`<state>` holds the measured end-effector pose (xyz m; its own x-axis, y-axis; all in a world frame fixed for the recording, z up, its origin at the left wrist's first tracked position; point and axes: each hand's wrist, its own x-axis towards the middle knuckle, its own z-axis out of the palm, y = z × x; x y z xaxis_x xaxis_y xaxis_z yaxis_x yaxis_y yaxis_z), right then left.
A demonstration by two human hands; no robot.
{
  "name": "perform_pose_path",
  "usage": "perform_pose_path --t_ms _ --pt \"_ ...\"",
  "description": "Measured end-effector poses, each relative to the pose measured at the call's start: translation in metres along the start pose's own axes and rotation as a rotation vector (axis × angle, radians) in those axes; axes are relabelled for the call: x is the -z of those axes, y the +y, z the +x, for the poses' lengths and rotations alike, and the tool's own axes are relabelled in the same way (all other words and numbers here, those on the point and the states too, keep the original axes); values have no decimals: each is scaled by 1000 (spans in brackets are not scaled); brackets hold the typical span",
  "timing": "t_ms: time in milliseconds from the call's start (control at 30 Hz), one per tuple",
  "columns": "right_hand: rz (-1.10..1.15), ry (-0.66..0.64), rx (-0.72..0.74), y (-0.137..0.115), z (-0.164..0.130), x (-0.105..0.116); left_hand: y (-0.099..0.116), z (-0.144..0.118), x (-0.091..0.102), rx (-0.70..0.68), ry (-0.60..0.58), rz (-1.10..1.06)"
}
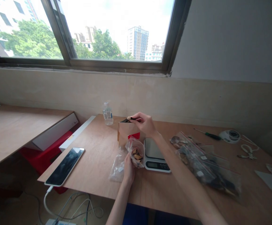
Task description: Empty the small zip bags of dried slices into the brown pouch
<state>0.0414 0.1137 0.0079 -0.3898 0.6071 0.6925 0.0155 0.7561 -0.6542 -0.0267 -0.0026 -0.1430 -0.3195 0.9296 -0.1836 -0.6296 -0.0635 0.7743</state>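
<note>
L hand (128, 170) fingers pinch bag (136, 152); R hand (144, 123) atop box (127, 133).

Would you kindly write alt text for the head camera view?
At a wooden table, the left hand holds a small clear bag of dark pieces while the right hand grips a brown paper bag beside a scale.

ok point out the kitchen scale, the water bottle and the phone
kitchen scale (152, 149), head view, on its steel platform
water bottle (108, 114), head view, on its label
phone (65, 166), head view, middle of its dark screen
</note>
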Motion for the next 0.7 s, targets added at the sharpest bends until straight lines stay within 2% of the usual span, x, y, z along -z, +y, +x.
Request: perform_pose_path --t_ms 133,233,400,467,533,633,700 --pt "-198 -139 18 -10 3 9 -2 1 2 8 3 48" --pt "-363 -171 81 -16 5 12 -3 2 3 -15 15 30" --pt "-483 -69 114 -29 -4 11 -1 -2 2 17 -13 -51" --pt "-418 5 85 -37 -15 13 1 -5 1 18 -41 -95" --pt "-302 1 -11 -44 -32 18 3 -8 1 -9 -69 -118" --pt "-145 -214 -232 -47 -62 27 3 -11 1 -68 -100 -125" --pt "-131 -385 -318 -45 -81 30 0 -12 2 -74 -105 -138"
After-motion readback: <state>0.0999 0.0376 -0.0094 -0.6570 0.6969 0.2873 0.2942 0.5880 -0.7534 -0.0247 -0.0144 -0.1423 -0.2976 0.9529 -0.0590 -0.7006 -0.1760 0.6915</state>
